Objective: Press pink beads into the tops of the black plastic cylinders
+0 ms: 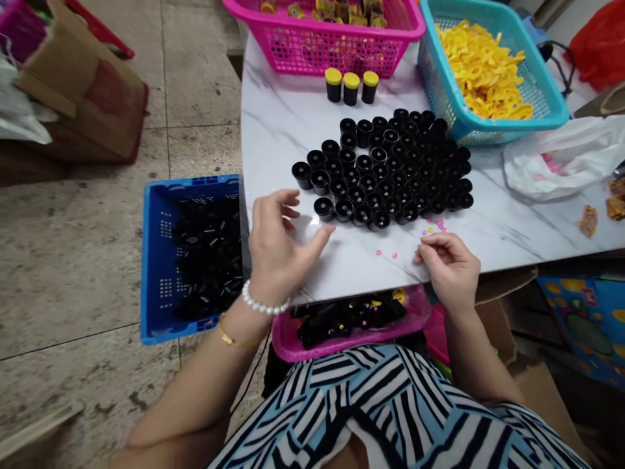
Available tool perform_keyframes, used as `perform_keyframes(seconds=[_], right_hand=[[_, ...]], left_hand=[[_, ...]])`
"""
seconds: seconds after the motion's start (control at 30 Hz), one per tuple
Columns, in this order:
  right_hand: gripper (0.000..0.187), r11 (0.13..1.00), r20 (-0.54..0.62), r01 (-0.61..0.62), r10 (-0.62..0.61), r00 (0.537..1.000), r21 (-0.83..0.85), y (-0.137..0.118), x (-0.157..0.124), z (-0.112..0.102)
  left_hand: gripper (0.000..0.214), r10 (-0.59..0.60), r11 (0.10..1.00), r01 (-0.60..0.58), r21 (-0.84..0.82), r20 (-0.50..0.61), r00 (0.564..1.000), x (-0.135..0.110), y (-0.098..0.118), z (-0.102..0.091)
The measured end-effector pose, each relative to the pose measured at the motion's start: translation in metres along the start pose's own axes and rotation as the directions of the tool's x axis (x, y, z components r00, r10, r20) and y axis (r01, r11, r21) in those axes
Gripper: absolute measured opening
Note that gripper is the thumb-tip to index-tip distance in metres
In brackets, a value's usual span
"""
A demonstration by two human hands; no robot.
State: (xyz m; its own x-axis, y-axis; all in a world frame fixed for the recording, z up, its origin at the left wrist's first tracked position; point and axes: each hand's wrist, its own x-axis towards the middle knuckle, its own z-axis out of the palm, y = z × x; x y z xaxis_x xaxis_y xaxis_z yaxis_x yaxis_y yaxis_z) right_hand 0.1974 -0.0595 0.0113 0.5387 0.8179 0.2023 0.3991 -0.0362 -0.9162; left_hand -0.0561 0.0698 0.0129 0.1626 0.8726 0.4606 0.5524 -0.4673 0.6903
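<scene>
Currently the left hand (pixel 274 242) is spread, thumb held away from the fingers, just beside the front-left cup of a packed block of black cups (pixel 379 171) standing on the white table (pixel 271 130). Right hand (pixel 452 270): thumb and fingertips drawn together near the block's front edge; cannot tell whether anything is pinched.

Technique, as judged: work from the outer row, approach from the side with a light grip, and keep wrist and thumb low so neighbouring cups stay upright. Loose small pieces (pixel 395 255) call for a fingertip pinch, clear of the cup bases.

Counts:
- yellow-capped containers (pixel 350 91): 3, behind the block
- black cups in block: several dozen; too crowded for an exact figure
- small pieces: 2 pink ones apart, plus a cluster, unresolved
- teal basket (pixel 488 133): 1; yellow parts (pixel 483 71) inside, uncountable
- blue crate (pixel 155 260): 1
</scene>
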Motion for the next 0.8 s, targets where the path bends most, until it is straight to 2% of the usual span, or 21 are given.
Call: perform_keyframes(seconds=[0.07,0.2,0.27,0.37,0.47,0.53,0.6,0.67,0.8], right_hand=[[0.004,0.986,0.066,0.061,-0.052,0.997,-0.156,0.005,0.005,-0.006],[0.01,0.875,0.192,0.279,-0.218,0.957,-0.396,0.004,0.008,-0.008],[0.012,0.83,0.219,0.361,-0.292,0.931,-0.425,0.001,0.008,-0.005],[0.011,0.834,0.241,0.396,-0.323,0.915,-0.385,-0.004,0.0,-0.003],[0.029,0.835,0.329,0.454,-0.354,0.875,-0.311,-0.006,-0.018,0.0],[0.034,0.796,0.355,0.507,-0.393,0.848,-0.331,-0.005,-0.027,0.005],[0.027,0.767,0.336,0.503,-0.389,0.858,-0.399,-0.002,-0.027,0.011],[0.017,0.775,0.315,0.453,-0.339,0.887,-0.441,0.0,-0.018,0.015],[0.01,0.794,0.354,0.43,-0.291,0.889,-0.43,0.001,0.004,0.015]], left_hand=[[0.068,-0.023,1.0,0.023,-0.005,0.046,0.999,0.012,-0.011,0.009],[0.051,0.04,0.998,-0.044,0.036,0.127,0.991,0.018,-0.019,0.017],[0.044,0.068,0.997,-0.073,0.037,0.11,0.992,0.017,-0.017,0.016],[0.035,0.08,0.995,-0.083,0.051,0.07,0.994,0.009,-0.009,0.007],[0.029,0.038,0.994,-0.041,0.098,0.034,0.999,-0.012,0.007,-0.005],[0.03,0.019,0.997,-0.024,0.074,0.066,0.998,-0.029,0.019,-0.009],[0.032,0.046,0.999,-0.049,0.011,0.161,0.986,-0.043,0.03,-0.006],[0.033,0.098,0.995,-0.091,-0.041,0.238,0.966,-0.052,0.037,0.003],[0.034,0.144,0.988,-0.123,-0.095,0.276,0.95,-0.058,0.041,0.019]])
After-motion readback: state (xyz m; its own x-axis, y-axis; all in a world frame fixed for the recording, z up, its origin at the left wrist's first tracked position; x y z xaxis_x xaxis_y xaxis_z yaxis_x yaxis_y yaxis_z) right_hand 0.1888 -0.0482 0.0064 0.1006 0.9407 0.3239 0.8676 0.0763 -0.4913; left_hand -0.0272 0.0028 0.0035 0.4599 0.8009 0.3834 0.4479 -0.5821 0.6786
